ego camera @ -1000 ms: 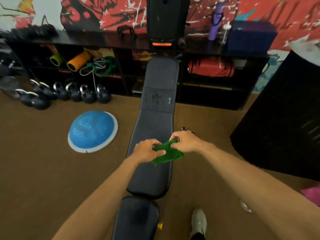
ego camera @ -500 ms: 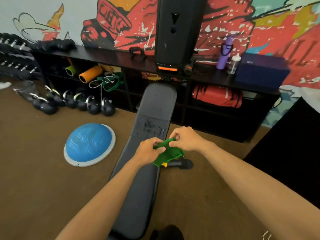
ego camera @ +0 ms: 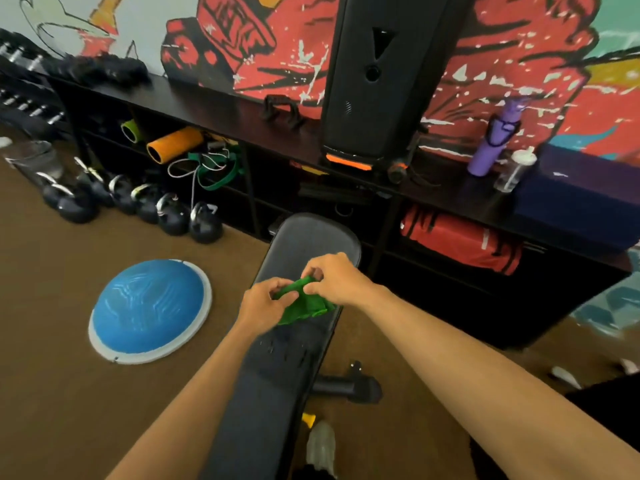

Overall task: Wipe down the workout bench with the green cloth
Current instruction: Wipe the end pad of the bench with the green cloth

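The black padded workout bench [ego camera: 311, 242] runs from the bottom centre up toward the shelf. Above its upper half I hold the green cloth [ego camera: 303, 304], bunched and partly folded. My left hand [ego camera: 265, 304] pinches its left side, and my right hand [ego camera: 334, 280] pinches its top right edge. Both hands hover close over the pad; whether the cloth touches the pad I cannot tell.
A blue half-ball trainer [ego camera: 150, 306] lies on the brown floor left of the bench. Kettlebells [ego camera: 173, 216] line the low black shelf [ego camera: 221, 109], which carries a tall black speaker [ego camera: 384, 77] and bottles [ego camera: 491, 143]. The bench foot [ego camera: 349, 388] sticks out right. My shoe [ego camera: 320, 448] is beside it.
My view and both hands with the cloth have moved forward along the bench, toward its far end near the shelf. Both hands kept hold of the cloth.
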Motion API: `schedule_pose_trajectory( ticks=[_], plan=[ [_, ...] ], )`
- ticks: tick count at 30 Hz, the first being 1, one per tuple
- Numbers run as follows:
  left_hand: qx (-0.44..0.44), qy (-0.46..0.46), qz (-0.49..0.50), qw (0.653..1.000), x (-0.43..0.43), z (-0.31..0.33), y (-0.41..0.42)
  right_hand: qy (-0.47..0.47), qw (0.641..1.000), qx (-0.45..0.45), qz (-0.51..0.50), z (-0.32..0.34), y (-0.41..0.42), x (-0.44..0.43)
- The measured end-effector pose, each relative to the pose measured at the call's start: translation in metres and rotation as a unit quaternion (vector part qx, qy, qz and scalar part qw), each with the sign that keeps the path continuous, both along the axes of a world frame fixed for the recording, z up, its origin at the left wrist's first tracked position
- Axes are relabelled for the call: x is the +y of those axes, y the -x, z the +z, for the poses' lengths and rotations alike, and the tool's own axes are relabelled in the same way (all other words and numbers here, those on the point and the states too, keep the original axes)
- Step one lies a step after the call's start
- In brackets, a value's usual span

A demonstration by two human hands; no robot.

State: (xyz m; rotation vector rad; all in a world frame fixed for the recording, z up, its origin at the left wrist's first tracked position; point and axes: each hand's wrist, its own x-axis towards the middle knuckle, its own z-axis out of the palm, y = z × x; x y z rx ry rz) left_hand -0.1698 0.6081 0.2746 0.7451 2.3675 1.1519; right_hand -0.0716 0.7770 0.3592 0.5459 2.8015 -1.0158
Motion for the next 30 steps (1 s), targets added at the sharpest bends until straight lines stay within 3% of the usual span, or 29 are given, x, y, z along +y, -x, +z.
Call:
schedule_pose_trajectory(
  ticks=[8,11,14,18,26,30],
  plan=[
    [0.027,0.052,0.033,0.998,0.074,0.014,0.127,-0.008,1.0,0.016,0.003,0.012,0.122,0.081],
    [0.126,0.099,0.073,0.984,0.095,0.007,0.15,-0.01,1.0,0.018,-0.001,0.004,0.154,0.102],
    [0.197,0.109,0.118,0.967,0.116,-0.004,0.142,-0.024,0.999,0.026,0.006,-0.002,0.174,0.122],
    [0.188,0.06,0.096,0.976,0.142,-0.02,0.121,0.003,1.0,0.026,0.009,-0.013,0.185,0.154],
    [0.163,0.114,0.158,0.967,0.2,-0.039,0.122,0.02,1.0,-0.017,0.006,-0.033,0.177,0.217],
    [0.191,0.131,0.189,0.954,0.225,-0.038,0.094,0.033,0.999,0.002,-0.008,-0.041,0.16,0.239]
  ],
)
